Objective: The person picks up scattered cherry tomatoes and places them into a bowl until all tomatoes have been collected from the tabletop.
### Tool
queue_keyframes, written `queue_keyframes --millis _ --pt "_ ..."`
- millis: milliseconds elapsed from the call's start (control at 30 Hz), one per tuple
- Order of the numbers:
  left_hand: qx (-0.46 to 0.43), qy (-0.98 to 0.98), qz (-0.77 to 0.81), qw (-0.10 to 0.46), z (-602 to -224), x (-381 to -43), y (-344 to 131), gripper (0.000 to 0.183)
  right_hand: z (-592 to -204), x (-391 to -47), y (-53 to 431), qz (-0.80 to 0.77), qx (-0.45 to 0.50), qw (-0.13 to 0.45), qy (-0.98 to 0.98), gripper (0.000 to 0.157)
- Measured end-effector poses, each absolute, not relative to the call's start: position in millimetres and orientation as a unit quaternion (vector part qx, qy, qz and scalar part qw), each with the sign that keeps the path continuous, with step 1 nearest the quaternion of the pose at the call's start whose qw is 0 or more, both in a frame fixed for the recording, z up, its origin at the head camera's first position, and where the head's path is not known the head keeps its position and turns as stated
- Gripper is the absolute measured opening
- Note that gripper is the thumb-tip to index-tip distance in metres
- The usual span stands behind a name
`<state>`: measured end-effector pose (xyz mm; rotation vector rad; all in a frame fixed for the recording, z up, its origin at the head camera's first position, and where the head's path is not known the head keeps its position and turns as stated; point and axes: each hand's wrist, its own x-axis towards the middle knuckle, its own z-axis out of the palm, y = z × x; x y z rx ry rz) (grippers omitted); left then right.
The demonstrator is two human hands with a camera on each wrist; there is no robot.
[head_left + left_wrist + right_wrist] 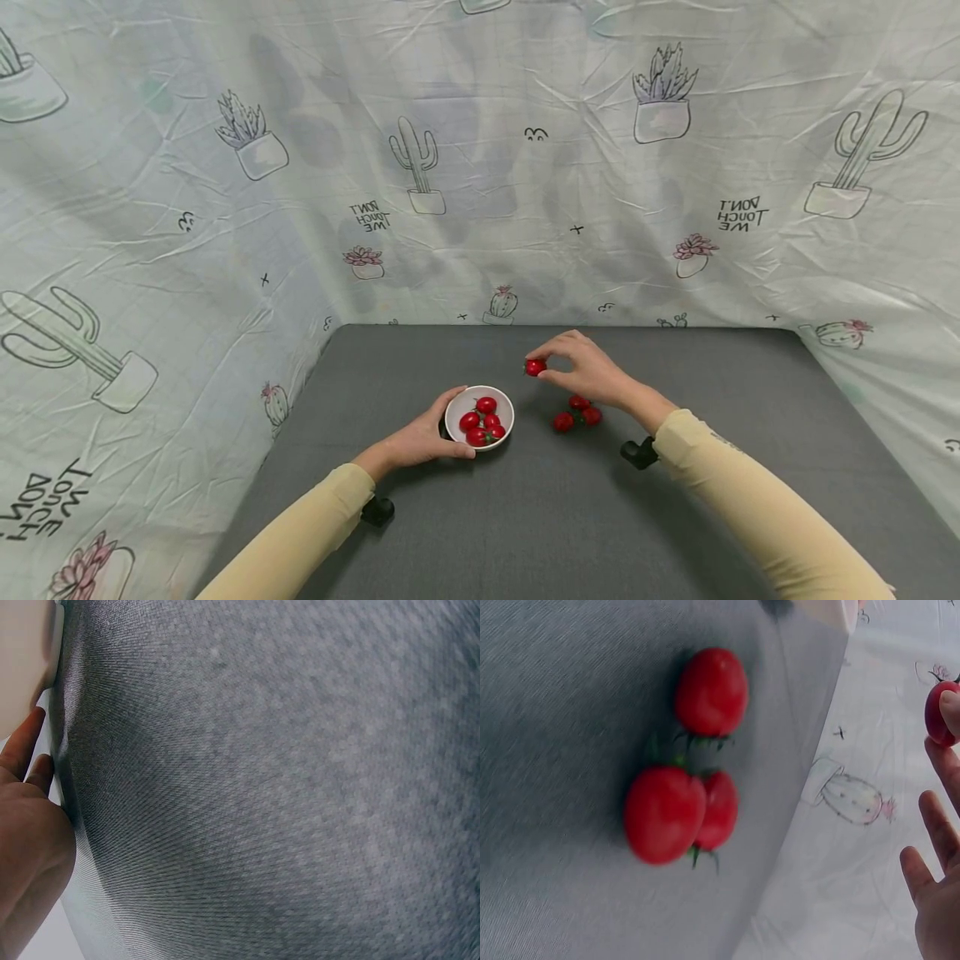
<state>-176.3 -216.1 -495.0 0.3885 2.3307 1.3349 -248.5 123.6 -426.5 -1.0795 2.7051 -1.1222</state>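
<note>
A white bowl [453, 433] with several red cherry tomatoes inside stands on the dark table. My left hand [423, 435] grips its left side, thumb at the near rim and fingers round the far side; the left wrist view shows fingertips [31, 739] against the bowl's outer wall. Up and to the right of the bowl, my right hand [588, 371] pinches a cherry tomato [535, 367] with a green stem between thumb and forefinger, its other fingers spread in the right wrist view. Below that hand, three more cherry tomatoes [665, 815] lie close together on the table.
The dark grey table [517, 525] reaches back to a pale hanging cloth [480, 167] printed with potted cacti, which also runs along the left side. A black wrist mount [377, 511] shows below the left sleeve, another [639, 452] beside the right.
</note>
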Motion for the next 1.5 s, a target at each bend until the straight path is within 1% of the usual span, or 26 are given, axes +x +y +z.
queue_keyframes --millis 267,533,767,1233,1500 --pt "0.137 0.841 0.481 0.209 -495 -176 -216 0.108 -427 -248 104 -0.350 -0.366 0.032 0.862 0.032" --pt "0.135 0.836 0.487 0.214 -495 -176 -216 0.108 -431 -248 89 -0.343 -0.376 0.038 0.860 0.034" --pt "0.139 0.834 0.489 0.215 -496 -177 -217 0.109 -435 -250 74 -0.338 -0.377 0.038 0.861 0.033" --pt "0.148 0.834 0.486 0.216 -501 -180 -222 0.110 -447 -250 44 -0.312 -0.389 0.058 0.865 0.029" --pt "0.152 0.827 0.495 0.219 -505 -182 -225 0.109 -448 -247 36 -0.296 -0.395 0.063 0.867 0.029"
